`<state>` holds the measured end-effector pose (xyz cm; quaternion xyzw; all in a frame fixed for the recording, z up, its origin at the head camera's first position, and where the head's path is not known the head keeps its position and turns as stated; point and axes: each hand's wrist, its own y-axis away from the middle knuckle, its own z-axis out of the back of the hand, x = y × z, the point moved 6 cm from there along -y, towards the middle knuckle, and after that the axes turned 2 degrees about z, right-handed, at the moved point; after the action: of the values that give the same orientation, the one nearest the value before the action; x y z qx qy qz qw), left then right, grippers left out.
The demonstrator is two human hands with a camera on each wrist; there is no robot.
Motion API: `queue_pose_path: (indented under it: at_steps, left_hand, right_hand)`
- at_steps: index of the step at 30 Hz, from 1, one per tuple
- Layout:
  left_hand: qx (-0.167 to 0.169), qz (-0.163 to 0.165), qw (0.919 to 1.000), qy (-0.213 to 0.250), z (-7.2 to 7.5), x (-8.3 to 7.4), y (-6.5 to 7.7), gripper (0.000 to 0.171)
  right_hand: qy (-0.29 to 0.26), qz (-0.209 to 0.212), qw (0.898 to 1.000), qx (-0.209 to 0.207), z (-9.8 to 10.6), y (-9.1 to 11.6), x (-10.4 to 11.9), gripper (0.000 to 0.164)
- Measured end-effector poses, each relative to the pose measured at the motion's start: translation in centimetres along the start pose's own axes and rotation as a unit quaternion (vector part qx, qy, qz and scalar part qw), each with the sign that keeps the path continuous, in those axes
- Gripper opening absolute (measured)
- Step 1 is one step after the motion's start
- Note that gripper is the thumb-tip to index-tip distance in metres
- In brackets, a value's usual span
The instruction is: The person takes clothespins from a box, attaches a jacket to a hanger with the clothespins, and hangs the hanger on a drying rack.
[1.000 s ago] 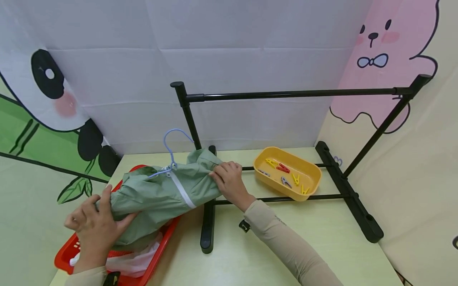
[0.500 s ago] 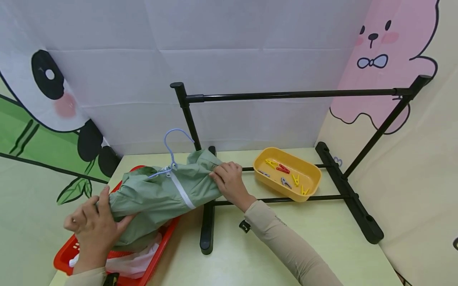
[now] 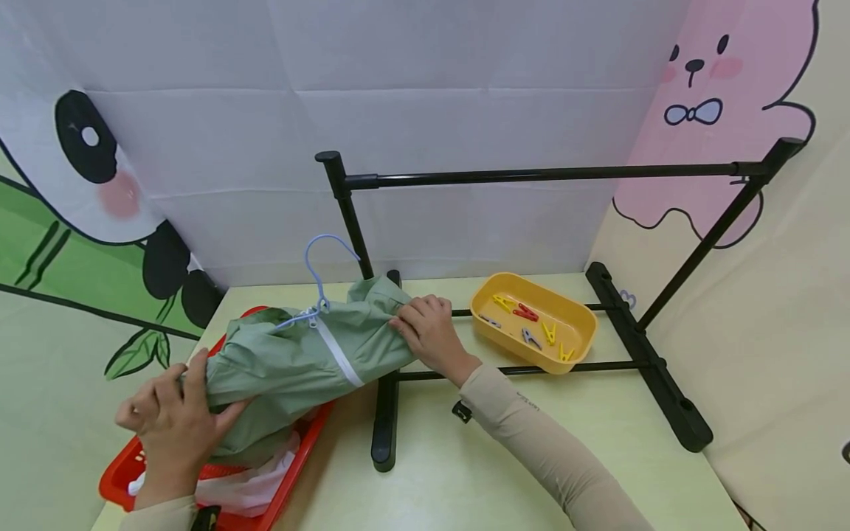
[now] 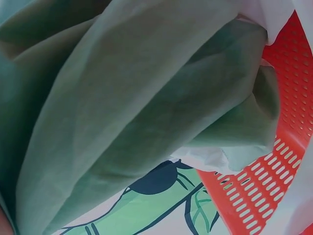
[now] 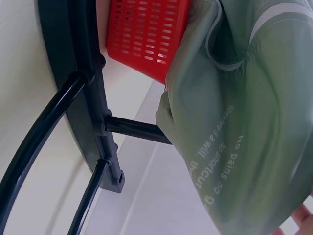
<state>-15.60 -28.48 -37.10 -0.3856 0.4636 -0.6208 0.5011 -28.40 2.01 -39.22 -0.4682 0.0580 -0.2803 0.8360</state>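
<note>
A green zip jacket (image 3: 279, 369) with a white zipper lies over a blue hanger (image 3: 309, 267), its hook standing up out of the collar. My left hand (image 3: 175, 420) pinches the jacket's left shoulder between thumb and fingers. At the opposite shoulder, my right hand (image 3: 433, 338) grips the cloth with curled fingers. Folds of the jacket (image 4: 122, 98) fill much of the left wrist view. In the right wrist view, white lettering runs along the jacket (image 5: 254, 122), and fingertips show at the lower right corner. The hanger's arms are mostly hidden inside the cloth.
Below the jacket, a red basket (image 3: 305, 450) holds pale pink and white cloth (image 3: 249, 490). A black rack (image 3: 551, 175) stands on the table to the right. Across its lower bars sits a yellow tray (image 3: 511, 348) with several red, yellow and grey clothespins (image 3: 526, 313).
My right forearm and wrist have shifted slightly to the right. Both hands keep their hold on the jacket, which stays in almost the same place.
</note>
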Motion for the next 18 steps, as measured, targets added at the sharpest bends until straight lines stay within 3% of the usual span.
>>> queue_pose_path:
  at_steps: [10, 18]
  left_hand:
    - [0.015, -0.002, 0.9999, 0.002, 0.09, 0.18, 0.21, 0.067]
    - [0.021, -0.001, 0.9997, 0.012, 0.06, 0.33, 0.45, 0.066]
  right_hand:
    - [0.028, 0.02, 0.999, 0.035, 0.26, -0.16, -0.21, 0.051]
    - [0.023, 0.009, 0.997, 0.078, 0.82, -0.04, -0.76, 0.06]
